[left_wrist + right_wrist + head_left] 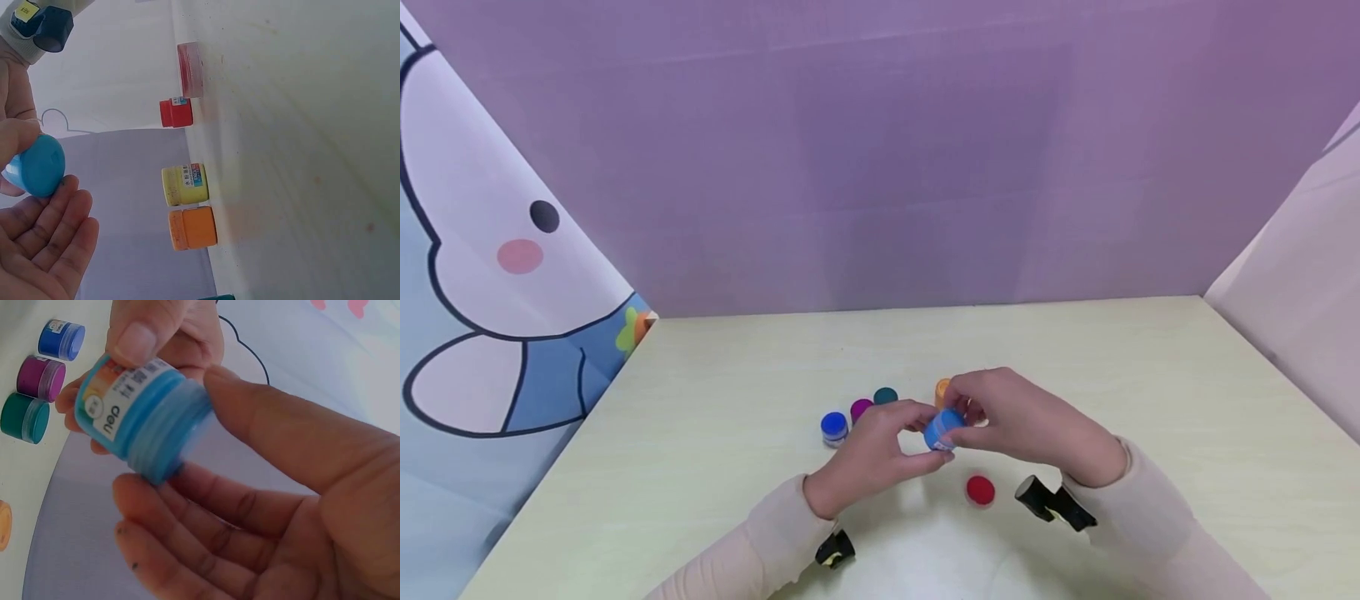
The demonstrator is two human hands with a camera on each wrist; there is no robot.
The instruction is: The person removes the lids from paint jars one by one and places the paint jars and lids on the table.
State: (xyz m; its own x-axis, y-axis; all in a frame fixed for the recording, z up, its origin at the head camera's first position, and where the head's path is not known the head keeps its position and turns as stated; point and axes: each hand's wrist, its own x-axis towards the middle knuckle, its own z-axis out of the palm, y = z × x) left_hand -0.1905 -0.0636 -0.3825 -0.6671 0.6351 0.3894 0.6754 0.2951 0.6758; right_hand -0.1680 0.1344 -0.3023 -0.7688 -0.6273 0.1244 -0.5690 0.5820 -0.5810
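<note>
The half-curled left hand [876, 450] gripped a cylindrical light-blue jar [938, 432]; the half-curled right hand [1018, 417] pinched its translucent lid [169, 428]. A squat red jar [177, 113] stood below it.

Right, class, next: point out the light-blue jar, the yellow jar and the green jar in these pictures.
Light-blue jar [129, 407]: right wrist view, on its labelled side.
Yellow jar [184, 185]: left wrist view, on its side.
Green jar [19, 417]: right wrist view, on its body.

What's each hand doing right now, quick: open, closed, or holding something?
Left hand: holding the light-blue jar, thumb on its labelled side.
Right hand: holding the same jar at its other end, between thumb and fingers.
</note>
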